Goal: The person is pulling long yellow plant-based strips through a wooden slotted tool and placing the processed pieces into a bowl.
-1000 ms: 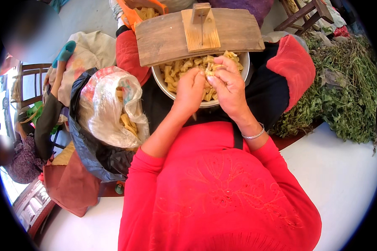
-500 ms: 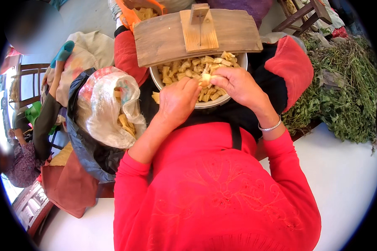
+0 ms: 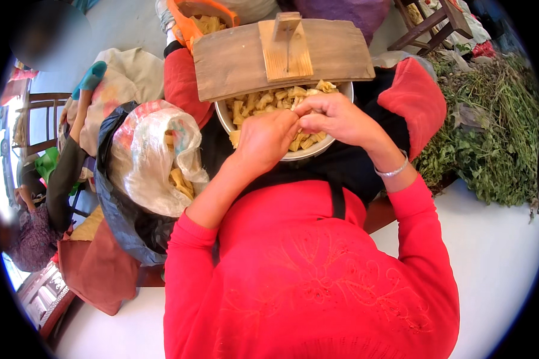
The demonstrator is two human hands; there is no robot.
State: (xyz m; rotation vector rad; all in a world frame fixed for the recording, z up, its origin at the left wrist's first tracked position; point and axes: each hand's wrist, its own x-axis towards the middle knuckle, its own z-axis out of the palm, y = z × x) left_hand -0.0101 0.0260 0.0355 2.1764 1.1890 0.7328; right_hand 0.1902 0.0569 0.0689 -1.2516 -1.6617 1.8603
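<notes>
Nearest is the red top (image 3: 317, 251), and beyond it the left hand (image 3: 263, 137) and the right hand (image 3: 338, 122), a bracelet (image 3: 394, 169) on the right wrist, meet over the near part of the bowl (image 3: 310, 154). The fingers of both are bent, but their tips are hidden, so how tightly each grip is closed and what it has hold of I cannot tell. The yellow pieces (image 3: 256, 106) lie heaped in the bowl, and one loose piece (image 3: 234, 138) shows beside the left hand at the rim; whether it is held is unclear. For such close fingertip work, I would keep both hands low over the bowl, so that a slip drops among the pieces, and use a light, even pressure, since they look soft enough to tear or crush. The left wrist is best kept clear of that rim piece. The board (image 3: 227, 69) spans the bowl's far side, so nudging it seems worth avoiding. Left of the bowl stands a white bag (image 3: 144, 161) with more yellow strips (image 3: 181, 182) in its mouth; to the right are piled herbs (image 3: 485, 143). Farther off are an orange container (image 3: 188, 30) and a purple sack (image 3: 347, 17).
</notes>
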